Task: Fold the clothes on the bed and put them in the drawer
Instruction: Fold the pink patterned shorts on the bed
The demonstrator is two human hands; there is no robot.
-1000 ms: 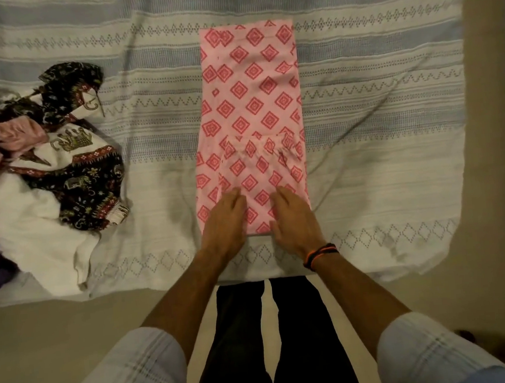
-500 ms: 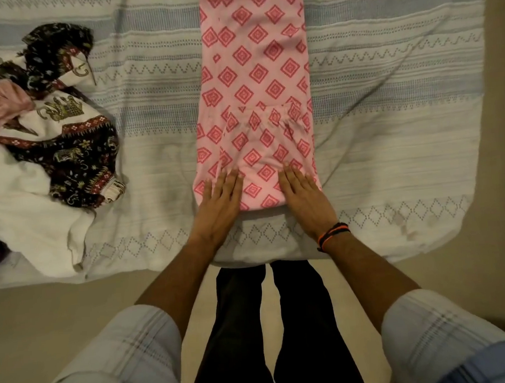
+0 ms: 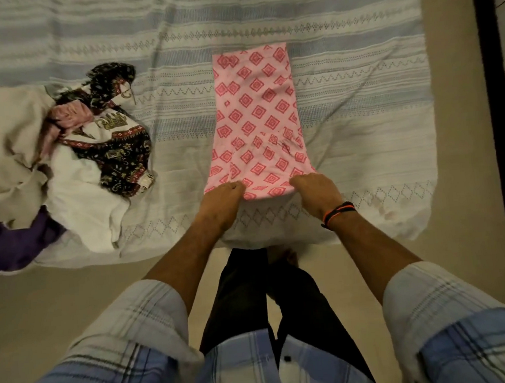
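A pink garment (image 3: 256, 121) with a red diamond print lies folded into a long strip on the bed, running away from me. My left hand (image 3: 220, 204) grips its near left corner with curled fingers. My right hand (image 3: 316, 194) grips the near right corner the same way; a black and orange band sits on that wrist. The garment's near edge is slightly bunched between the two hands.
A pile of unfolded clothes (image 3: 70, 157) lies on the left of the bed: cream, white, purple and a dark patterned piece. The striped bedsheet (image 3: 362, 140) ends at the near edge by my legs. Dark furniture (image 3: 497, 96) stands at the right.
My hands slid back from lying flat on the garment to its near corners and the fingers curled onto the edge. The view shifted, so the whole strip shows.
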